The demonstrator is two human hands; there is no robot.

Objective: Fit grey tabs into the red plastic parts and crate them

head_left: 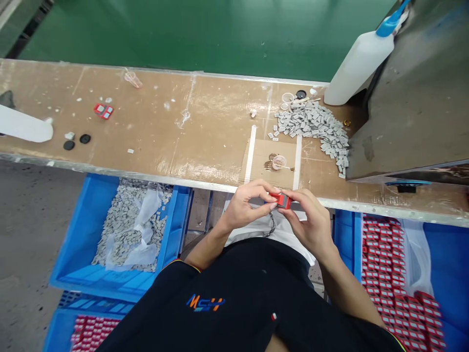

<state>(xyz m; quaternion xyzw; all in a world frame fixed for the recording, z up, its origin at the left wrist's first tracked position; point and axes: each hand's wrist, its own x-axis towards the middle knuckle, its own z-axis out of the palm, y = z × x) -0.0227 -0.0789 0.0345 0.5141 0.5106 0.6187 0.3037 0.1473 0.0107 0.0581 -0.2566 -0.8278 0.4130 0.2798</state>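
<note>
My left hand (246,203) and my right hand (307,219) meet just below the front edge of the brown workbench (146,127). Both pinch a small red plastic part (280,199) between their fingertips, fingers curled around it. A heap of small grey pieces (313,128) lies on the bench up and to the right of my hands. A small clear cup with a stick (279,162) rests on a cardboard patch just beyond my hands.
A blue bin of grey pieces (128,225) sits lower left, a blue bin of red parts (399,278) lower right, another bin of red parts (90,332) at bottom left. A white squeeze bottle (357,63) and a dark metal housing (417,98) stand right. A red part (103,111) and black discs (76,142) lie left.
</note>
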